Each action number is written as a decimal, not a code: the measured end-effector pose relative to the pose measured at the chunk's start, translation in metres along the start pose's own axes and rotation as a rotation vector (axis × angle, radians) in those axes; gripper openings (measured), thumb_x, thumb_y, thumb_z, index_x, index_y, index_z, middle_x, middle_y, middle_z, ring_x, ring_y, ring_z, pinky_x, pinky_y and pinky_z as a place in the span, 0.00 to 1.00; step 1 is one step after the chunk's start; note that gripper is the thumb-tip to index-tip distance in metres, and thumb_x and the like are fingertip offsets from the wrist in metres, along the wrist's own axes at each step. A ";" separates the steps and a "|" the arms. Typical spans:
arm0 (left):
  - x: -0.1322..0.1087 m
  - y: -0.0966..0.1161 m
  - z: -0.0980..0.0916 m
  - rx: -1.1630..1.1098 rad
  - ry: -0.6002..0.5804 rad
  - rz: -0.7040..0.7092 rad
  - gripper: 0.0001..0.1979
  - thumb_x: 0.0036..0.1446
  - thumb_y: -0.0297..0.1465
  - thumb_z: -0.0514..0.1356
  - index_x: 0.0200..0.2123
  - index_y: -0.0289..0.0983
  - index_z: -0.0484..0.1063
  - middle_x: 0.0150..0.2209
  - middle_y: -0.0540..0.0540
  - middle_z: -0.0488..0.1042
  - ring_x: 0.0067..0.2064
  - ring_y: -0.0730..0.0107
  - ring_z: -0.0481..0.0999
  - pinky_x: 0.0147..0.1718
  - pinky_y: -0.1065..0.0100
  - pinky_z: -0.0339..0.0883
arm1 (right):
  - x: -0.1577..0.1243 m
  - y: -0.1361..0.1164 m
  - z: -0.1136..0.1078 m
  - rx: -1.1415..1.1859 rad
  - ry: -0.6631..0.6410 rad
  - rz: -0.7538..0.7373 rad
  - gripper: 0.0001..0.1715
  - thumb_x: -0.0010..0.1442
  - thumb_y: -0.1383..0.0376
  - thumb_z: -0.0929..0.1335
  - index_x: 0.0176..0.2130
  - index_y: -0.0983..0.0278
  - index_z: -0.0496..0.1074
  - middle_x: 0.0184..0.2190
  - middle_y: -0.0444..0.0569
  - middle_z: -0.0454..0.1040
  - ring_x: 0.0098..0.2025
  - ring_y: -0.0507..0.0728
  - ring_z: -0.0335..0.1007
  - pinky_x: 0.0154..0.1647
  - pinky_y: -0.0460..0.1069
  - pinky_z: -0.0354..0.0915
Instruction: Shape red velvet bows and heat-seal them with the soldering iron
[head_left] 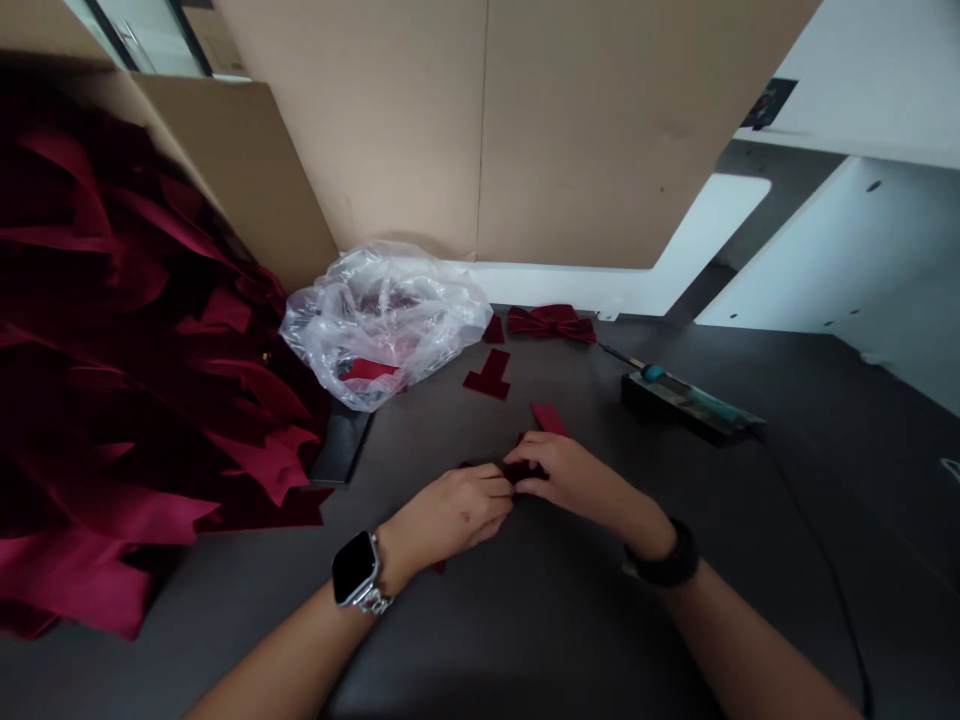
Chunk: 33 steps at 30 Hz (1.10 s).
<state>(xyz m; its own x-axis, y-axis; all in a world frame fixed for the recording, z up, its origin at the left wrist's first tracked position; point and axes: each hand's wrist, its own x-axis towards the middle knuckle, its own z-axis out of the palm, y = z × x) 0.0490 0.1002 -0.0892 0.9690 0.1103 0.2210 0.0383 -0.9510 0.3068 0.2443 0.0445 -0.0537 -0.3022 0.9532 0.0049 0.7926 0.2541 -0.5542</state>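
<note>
My left hand (454, 507), with a watch on its wrist, is closed on a dark red ribbon piece. My right hand (555, 472) pinches the same ribbon (527, 472) from the other side, and the fingertips nearly meet. One ribbon tail (549, 418) sticks out beyond my right hand; a small bit of red shows below my left hand. Most of the piece is hidden by the fingers. Just beyond lie a T-shaped ribbon cutout (489, 375) and a finished-looking red bow (553, 323).
A large heap of red ribbons (112, 350) fills the left side. Behind are a clear plastic bag (386, 310) and cardboard (570, 130). At the right, a soldering-type tool (651, 373) rests on a dark holder (697, 410), its cable (825, 570) running toward the front edge.
</note>
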 end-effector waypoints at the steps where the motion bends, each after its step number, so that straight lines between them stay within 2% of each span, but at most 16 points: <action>1: -0.001 0.000 0.000 -0.016 0.008 0.000 0.06 0.63 0.26 0.55 0.35 0.35 0.71 0.39 0.48 0.75 0.43 0.66 0.70 0.43 0.66 0.65 | 0.006 0.004 0.002 0.016 -0.036 0.012 0.12 0.52 0.76 0.73 0.39 0.65 0.75 0.35 0.48 0.72 0.34 0.53 0.70 0.36 0.47 0.66; 5: 0.000 -0.002 -0.003 -0.116 0.025 -0.006 0.07 0.62 0.24 0.55 0.33 0.35 0.73 0.38 0.47 0.76 0.44 0.68 0.71 0.44 0.68 0.66 | 0.014 0.017 0.009 0.043 -0.060 0.038 0.12 0.47 0.78 0.75 0.32 0.67 0.73 0.30 0.44 0.69 0.27 0.49 0.64 0.29 0.44 0.59; 10: 0.003 -0.006 -0.004 -0.245 0.081 -0.010 0.09 0.60 0.22 0.56 0.32 0.36 0.75 0.36 0.47 0.77 0.45 0.68 0.72 0.46 0.69 0.66 | 0.012 0.017 0.015 0.089 -0.074 0.074 0.13 0.46 0.78 0.75 0.31 0.67 0.72 0.29 0.42 0.66 0.27 0.49 0.62 0.28 0.44 0.57; 13: 0.003 -0.008 -0.002 -0.295 0.133 -0.051 0.08 0.58 0.20 0.57 0.34 0.36 0.75 0.36 0.47 0.77 0.44 0.68 0.72 0.45 0.69 0.67 | 0.005 0.019 0.015 0.140 -0.049 0.086 0.11 0.50 0.76 0.74 0.34 0.66 0.72 0.31 0.44 0.66 0.29 0.50 0.63 0.31 0.45 0.60; 17: 0.001 -0.010 -0.001 -0.340 0.197 -0.115 0.12 0.53 0.18 0.57 0.38 0.36 0.75 0.40 0.46 0.76 0.42 0.69 0.73 0.44 0.69 0.68 | -0.010 0.024 0.014 0.213 -0.049 0.064 0.19 0.50 0.72 0.75 0.43 0.64 0.73 0.39 0.48 0.68 0.37 0.53 0.67 0.38 0.47 0.65; 20: 0.002 -0.010 -0.003 -0.316 0.238 -0.130 0.12 0.54 0.18 0.55 0.39 0.36 0.73 0.38 0.45 0.76 0.42 0.69 0.73 0.44 0.67 0.69 | -0.016 0.024 0.013 0.068 0.042 -0.005 0.15 0.56 0.73 0.71 0.44 0.63 0.72 0.42 0.50 0.71 0.46 0.58 0.66 0.49 0.54 0.62; 22: 0.002 -0.010 -0.006 -0.292 0.308 -0.157 0.11 0.56 0.19 0.54 0.39 0.35 0.72 0.39 0.45 0.76 0.42 0.69 0.74 0.44 0.66 0.69 | -0.016 0.022 0.012 0.031 0.107 -0.034 0.10 0.61 0.70 0.68 0.44 0.63 0.73 0.42 0.51 0.74 0.48 0.59 0.67 0.51 0.56 0.60; 26: 0.002 -0.010 -0.012 -0.251 0.444 -0.186 0.12 0.61 0.21 0.52 0.43 0.35 0.73 0.42 0.43 0.76 0.45 0.70 0.75 0.47 0.65 0.71 | -0.014 0.016 0.010 0.214 0.211 0.026 0.10 0.66 0.67 0.63 0.43 0.63 0.74 0.39 0.50 0.77 0.42 0.56 0.72 0.46 0.52 0.65; 33: -0.001 -0.009 -0.013 -0.186 0.473 -0.179 0.14 0.61 0.21 0.53 0.43 0.38 0.76 0.44 0.43 0.76 0.46 0.70 0.76 0.47 0.66 0.72 | -0.013 0.014 0.011 0.285 0.303 0.068 0.11 0.64 0.66 0.64 0.41 0.63 0.76 0.38 0.48 0.78 0.40 0.55 0.73 0.43 0.50 0.65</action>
<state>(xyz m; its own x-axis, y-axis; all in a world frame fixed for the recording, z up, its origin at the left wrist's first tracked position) 0.0449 0.1126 -0.0806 0.7342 0.4249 0.5296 0.1075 -0.8429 0.5272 0.2531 0.0338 -0.0706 -0.0511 0.9822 0.1809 0.6147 0.1737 -0.7694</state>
